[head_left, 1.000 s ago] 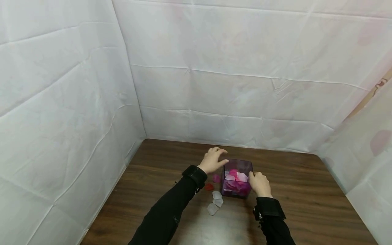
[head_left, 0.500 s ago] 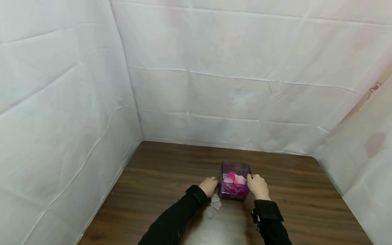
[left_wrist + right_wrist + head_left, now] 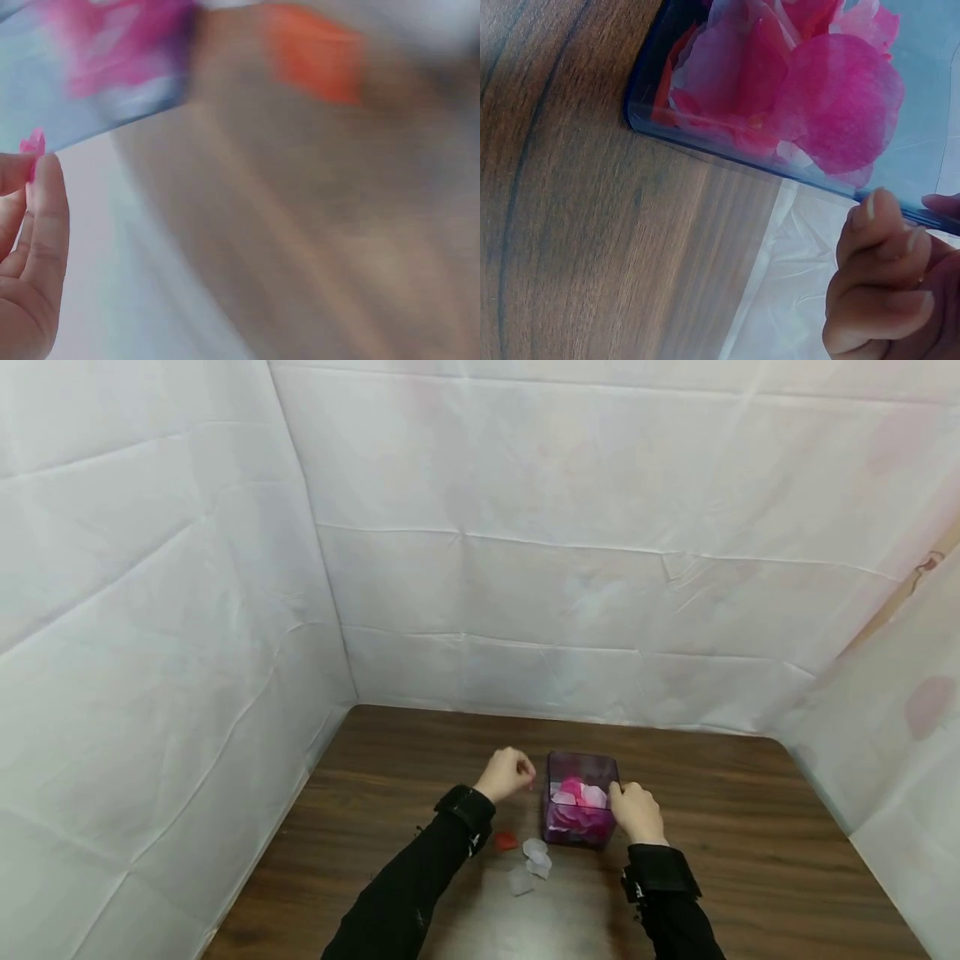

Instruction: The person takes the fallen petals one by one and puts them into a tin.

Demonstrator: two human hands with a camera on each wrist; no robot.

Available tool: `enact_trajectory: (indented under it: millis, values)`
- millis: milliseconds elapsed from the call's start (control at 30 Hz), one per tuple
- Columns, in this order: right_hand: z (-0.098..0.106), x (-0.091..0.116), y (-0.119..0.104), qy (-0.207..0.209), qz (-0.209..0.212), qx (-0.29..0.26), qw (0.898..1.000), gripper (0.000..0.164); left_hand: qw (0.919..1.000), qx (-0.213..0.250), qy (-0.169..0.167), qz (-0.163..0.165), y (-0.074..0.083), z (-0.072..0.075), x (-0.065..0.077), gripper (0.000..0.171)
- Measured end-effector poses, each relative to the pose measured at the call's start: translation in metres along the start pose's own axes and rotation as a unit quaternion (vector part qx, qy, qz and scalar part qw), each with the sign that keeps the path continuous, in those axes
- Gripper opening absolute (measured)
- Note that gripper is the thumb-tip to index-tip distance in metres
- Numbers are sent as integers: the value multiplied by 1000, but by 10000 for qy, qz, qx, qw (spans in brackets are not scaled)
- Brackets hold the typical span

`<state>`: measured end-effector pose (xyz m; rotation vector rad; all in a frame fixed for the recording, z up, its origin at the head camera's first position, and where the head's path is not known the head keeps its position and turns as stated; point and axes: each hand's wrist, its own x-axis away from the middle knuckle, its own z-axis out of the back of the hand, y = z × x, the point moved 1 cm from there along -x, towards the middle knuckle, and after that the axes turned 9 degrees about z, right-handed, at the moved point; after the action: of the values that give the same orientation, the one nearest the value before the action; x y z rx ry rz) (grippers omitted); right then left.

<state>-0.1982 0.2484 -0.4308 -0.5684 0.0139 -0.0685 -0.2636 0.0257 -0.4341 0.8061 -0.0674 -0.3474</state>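
Note:
Between thumb and fingertips my left hand [image 3: 506,775] pinches a pink petal [image 3: 34,142], just left of a clear purple box [image 3: 581,763]. Inside the box lie pink and pale artificial-looking petals [image 3: 840,97], seen through its wall. My right hand [image 3: 637,812] grips the box's right wall at the rim, thumb on one side and curled fingers on the other. An orange-red petal [image 3: 506,841] lies on the table below my left hand, blurred in the left wrist view. Several white petals [image 3: 521,881] lie near the box's front left corner.
The dark wood-grain table [image 3: 750,827] carries the box and loose petals. White cloth hangings [image 3: 480,577] stand behind the table and along its left and right sides. Black bands circle both wrists over dark sleeves.
My left hand came down to the table left of the box, then rose with a pink petal pinched in it. The white petals shifted slightly. My right hand keeps its grip on the box.

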Motion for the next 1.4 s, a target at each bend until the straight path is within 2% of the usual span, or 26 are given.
enact_trajectory:
  millis: [67,133,200,300,467,567,667,700,833,967,1100,1167,1233,1333,1400]
  values:
    - [2,0,0,27,35,0,10000,49,9991,391,44,-134,17,7,-7,6]
    - [3,0,1,48,45,14,10000,48,9980,448,49,-441,34,9,-11,5]
    - [3,0,1,73,12,16,10000,48,9965,303,-25,-783,48,6,-12,4]
    - [2,0,2,71,-47,-6,10000,48,9939,-152,-139,-1086,62,-4,-10,4]
    - [-3,0,3,21,-145,-72,9999,50,9866,-941,-284,-1306,67,-19,-4,5]
    - [-4,0,4,16,-184,-92,9998,49,9717,-1689,-371,-1610,65,-24,-2,12]
    - [-3,-1,4,15,-165,-104,9998,49,9620,-2092,-482,-1686,61,-25,-2,27]
    - [-2,-2,4,20,-155,-120,9998,49,9618,-2124,-502,-1656,60,-24,-2,33]
    - [-1,-2,3,27,-124,-81,9999,49,9723,-1889,-454,-1298,50,-15,-2,45]
    - [-1,-2,3,43,-83,-19,10000,49,9793,-1721,-253,-1038,31,-4,2,41]
    - [-1,0,3,49,-69,-48,10000,50,9795,-1726,-165,-1026,4,3,11,32]
    - [-1,-1,3,55,-65,-61,9999,50,9782,-1765,-361,-1033,-10,3,18,30]
    - [-2,-1,4,38,-72,-63,9999,51,9746,-1854,-809,-958,-26,1,26,33]
    - [-2,-1,3,51,-80,-43,9999,51,9618,-2133,-1478,-875,-47,-9,38,40]
    - [-2,-1,3,57,-77,-41,9999,51,9528,-2386,-1595,-990,-60,-17,46,32]
